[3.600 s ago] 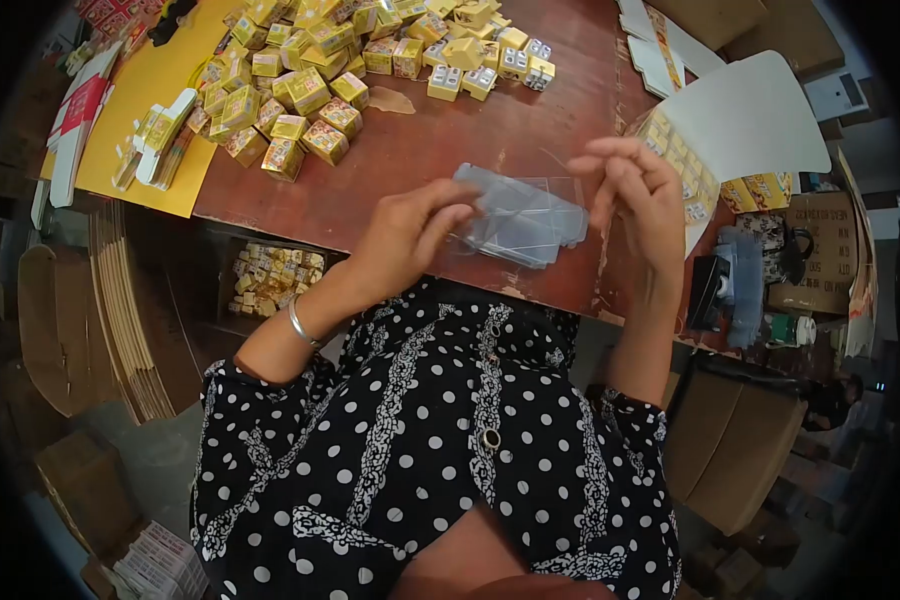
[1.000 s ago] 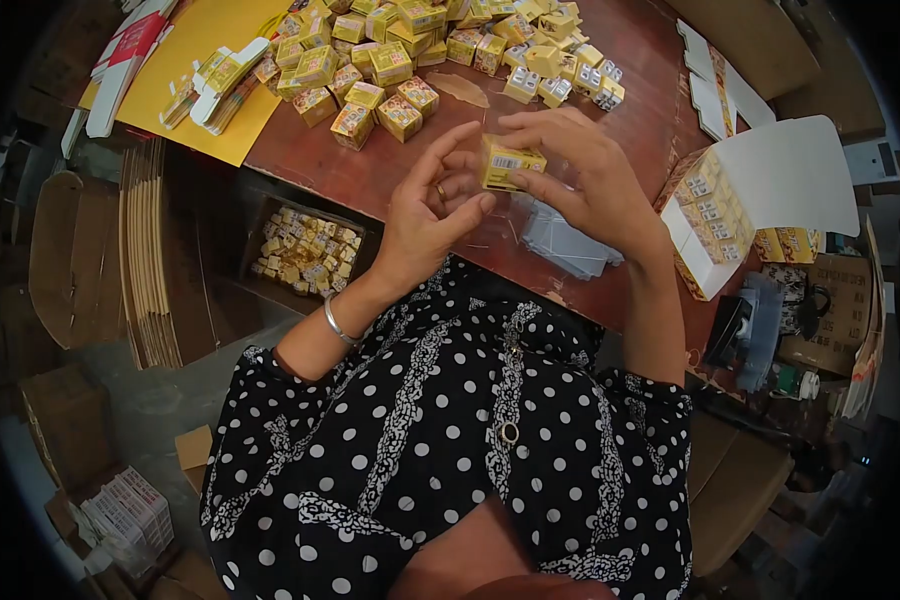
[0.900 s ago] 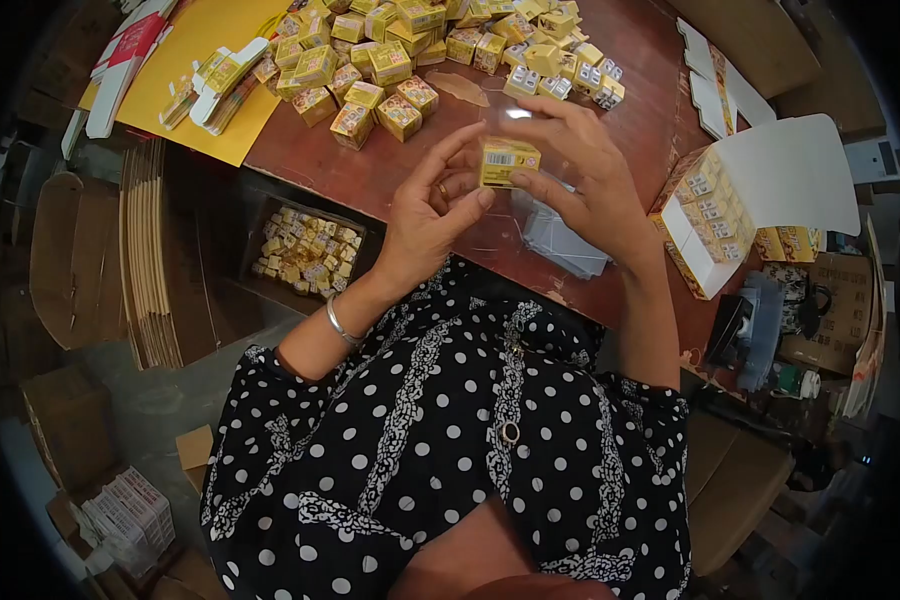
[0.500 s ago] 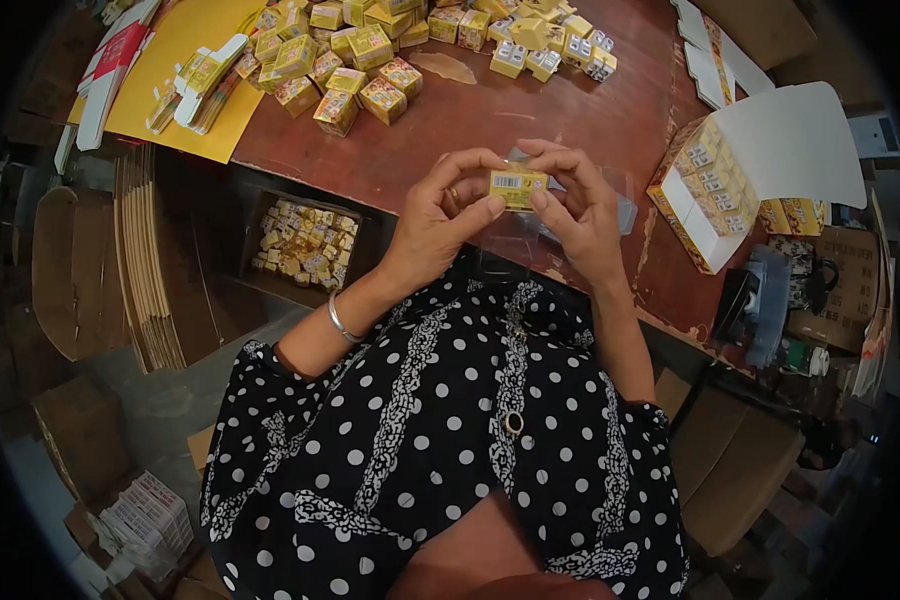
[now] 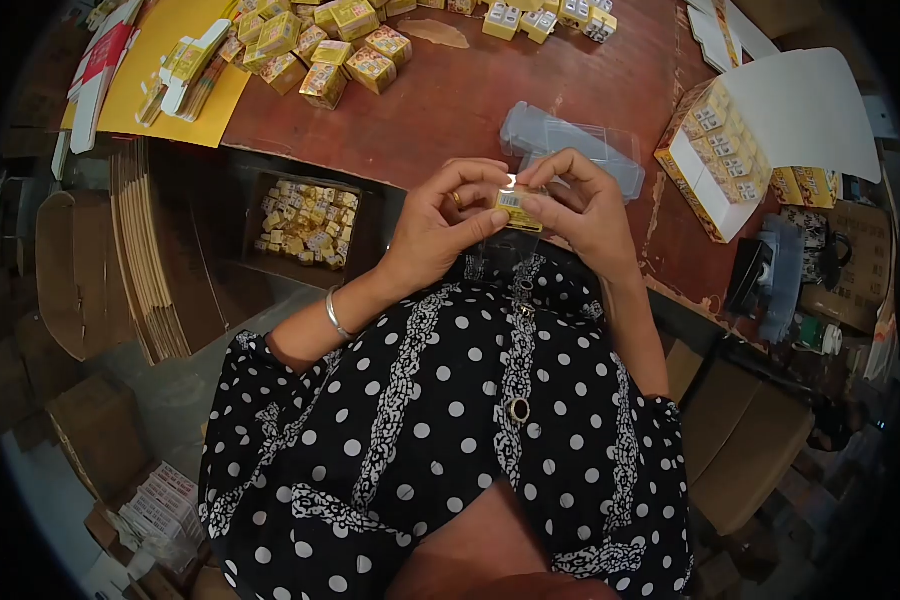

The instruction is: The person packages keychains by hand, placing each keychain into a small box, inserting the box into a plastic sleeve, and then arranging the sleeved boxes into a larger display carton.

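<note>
A small yellow carton (image 5: 513, 203) with a barcode on its side is held between both hands, just in front of the table's near edge. My left hand (image 5: 438, 215) pinches its left end with thumb and fingers. From the other side, my right hand (image 5: 588, 208) grips the right end, fingertips at the top. Just beyond the hands lie clear plastic trays (image 5: 570, 140). A pile of similar yellow cartons (image 5: 320, 50) covers the table's far left, and several yellow pieces with silvery-white tops (image 5: 540, 22) sit at the far middle.
On the right stands an open display box (image 5: 710, 165) with rows of yellow pieces inside. Flattened cartons (image 5: 195, 65) rest on a yellow sheet (image 5: 120, 105). Below the red table (image 5: 470, 105), a box of small pieces (image 5: 308, 225) sits beside stacked cardboard (image 5: 145, 250).
The view has shifted, so the table's far items sit higher. The yellow carton is tilted differently between my fingers, showing a shiny top. More of the plastic trays shows beyond my hands.
</note>
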Tool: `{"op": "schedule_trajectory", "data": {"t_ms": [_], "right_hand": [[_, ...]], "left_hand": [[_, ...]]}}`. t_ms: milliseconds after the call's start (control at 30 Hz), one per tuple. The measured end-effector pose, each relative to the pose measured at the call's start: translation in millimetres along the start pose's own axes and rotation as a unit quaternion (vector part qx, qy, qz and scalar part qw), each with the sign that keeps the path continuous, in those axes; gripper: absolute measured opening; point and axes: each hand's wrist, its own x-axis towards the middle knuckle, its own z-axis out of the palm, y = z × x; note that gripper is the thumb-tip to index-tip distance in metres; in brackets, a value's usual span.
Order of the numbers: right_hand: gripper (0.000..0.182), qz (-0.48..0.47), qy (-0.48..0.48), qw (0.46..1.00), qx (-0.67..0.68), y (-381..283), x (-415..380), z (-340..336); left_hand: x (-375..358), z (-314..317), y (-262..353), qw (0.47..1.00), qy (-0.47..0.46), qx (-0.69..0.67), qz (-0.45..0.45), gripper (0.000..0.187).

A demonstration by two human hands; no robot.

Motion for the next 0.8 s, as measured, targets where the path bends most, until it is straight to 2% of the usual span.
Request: {"op": "schedule_trajectory", "data": {"t_ms": [233, 300, 433, 567, 700, 800], "right_hand": [[0.016, 0.031, 0.03, 0.998, -0.038, -6.6, -4.1, 2.4], [0.014, 0.0, 0.039, 0.999, -0.032, -2.8, -1.5, 0.2], [0.013, 0.022, 0.048, 0.998, -0.033, -5.6, 0.8, -1.3], [0.011, 0.004, 0.026, 0.999, -0.021, 0.6, 1.0, -5.6], [0.01, -0.022, 0.008, 1.0, 0.008, 6.2, -2.5, -6.5], [0.01, -0.03, 0.016, 0.999, -0.027, 7.9, -3.7, -8.1]], "left_hand": [[-1.6, 0.9, -2.5, 1.0, -0.017, -0.012, -0.011, 0.042], [-1.8, 2.7, 0.3, 1.0, -0.017, -0.014, -0.013, 0.043], [-2.9, 6.6, 4.6, 1.0, -0.011, -0.007, -0.003, 0.047], [-3.3, 4.1, 4.5, 1.0, -0.021, -0.014, -0.019, 0.047], [-3.7, 1.3, -1.9, 0.999, -0.017, 0.031, 0.006, 0.044], [-2.3, 2.3, -2.3, 0.999, -0.029, 0.022, 0.007, 0.043]]}}
